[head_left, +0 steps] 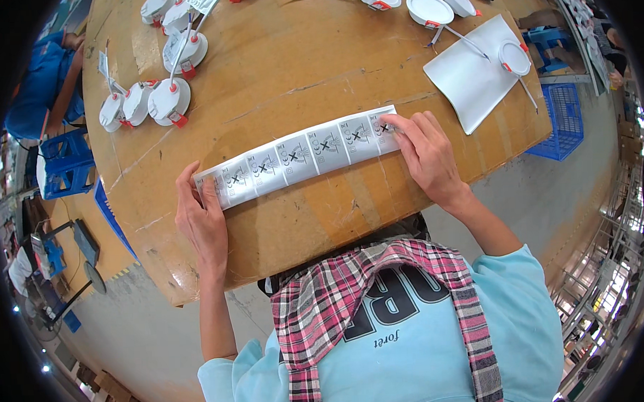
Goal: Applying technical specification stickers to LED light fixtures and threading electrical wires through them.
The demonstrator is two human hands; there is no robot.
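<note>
Label strip: silvery label strip (298, 158) with repeated dark printed marks, lying between the two sets of fingers, over the brown tabletop (281, 238).
Long axis: runs from the left fingers across to the right fingers, the right end farther from the body than the left.
Left hand: the left hand (203, 218) has the near-left end, thumb over the printed face, fingers bent at the end edge; small gap between thumb and forefinger, with the strip's corner in it.
Right hand: the right hand (428, 151) has the opposite end, fingertips gathered close upon it, little opening visible. Grip beneath the strip hidden at both ends.
Nearer hand: neither; each touches its own end, and the strip's middle lies roughly midway between.
Round white lamp: nearest white lamp (168, 102) beyond the left fingers, well apart from the strip, others grouped about it.
White sheet: white sheet (466, 75) beyond and right of the right fingers, apart from the strip; a small lamp (513, 57) rests on its right part.
Blue crate: blue crate (564, 125) farther right of the right fingers, past the table edge.
</note>
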